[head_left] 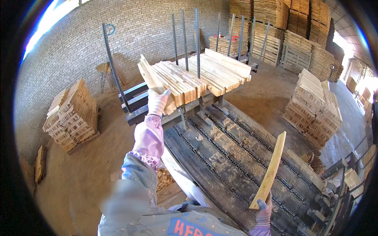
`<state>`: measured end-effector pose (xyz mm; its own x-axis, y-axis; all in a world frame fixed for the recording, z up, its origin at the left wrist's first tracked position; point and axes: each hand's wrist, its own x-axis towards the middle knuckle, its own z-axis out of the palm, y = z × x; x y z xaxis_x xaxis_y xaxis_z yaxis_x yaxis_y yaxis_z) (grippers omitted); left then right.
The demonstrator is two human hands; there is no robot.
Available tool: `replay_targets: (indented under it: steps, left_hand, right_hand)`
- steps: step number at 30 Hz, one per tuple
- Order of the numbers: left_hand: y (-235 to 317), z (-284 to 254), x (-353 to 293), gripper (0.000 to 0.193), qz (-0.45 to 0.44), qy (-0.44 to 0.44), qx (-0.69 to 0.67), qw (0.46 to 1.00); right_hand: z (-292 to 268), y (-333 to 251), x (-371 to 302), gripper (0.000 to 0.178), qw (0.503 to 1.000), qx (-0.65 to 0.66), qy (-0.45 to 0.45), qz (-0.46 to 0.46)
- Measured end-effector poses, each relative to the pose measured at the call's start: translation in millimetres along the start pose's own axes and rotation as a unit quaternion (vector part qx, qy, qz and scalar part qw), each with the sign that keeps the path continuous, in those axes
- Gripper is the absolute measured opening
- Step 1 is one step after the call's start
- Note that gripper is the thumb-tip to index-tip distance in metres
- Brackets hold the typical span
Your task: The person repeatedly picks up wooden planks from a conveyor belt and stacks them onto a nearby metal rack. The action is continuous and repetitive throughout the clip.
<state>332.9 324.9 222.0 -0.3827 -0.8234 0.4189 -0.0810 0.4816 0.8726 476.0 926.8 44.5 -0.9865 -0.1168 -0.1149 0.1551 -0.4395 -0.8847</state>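
Around one plank [271, 169], the right hand [264, 212], partly out of sight.

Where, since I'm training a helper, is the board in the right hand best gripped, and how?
Probably the near end of the board, from the right, as the right hand holds it: it is long and narrow, reaching forward from there.

Bright daylight glares white through openings [44, 25] at upper left and far right, fringed blue-violet. The brick wall [138, 39] is softly lit; the floor [92, 173] looks dimmer. Fisheye curvature bends edges inside a black rim. Boards [179, 80] look fairly sharp; a grey blur smudges the left sleeve [141, 173].
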Motion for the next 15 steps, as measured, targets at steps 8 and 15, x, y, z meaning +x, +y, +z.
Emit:
replay_targets:
  steps: [8, 15]
  left_hand:
    - [-66.0, 9.3, 23.4, 0.065, 0.144, 0.027, 0.031, 0.989]
    - [16.3, 12.2, -63.1, 0.042, 0.258, -0.445, -0.131, 0.848]
  right_hand:
    - [54.7, 34.6, 48.8, 0.086, 0.998, 0.055, 0.015, 0.013]
    - [118.2, 2.7, 101.2, 0.087, 0.996, 0.058, -0.052, -0.039]
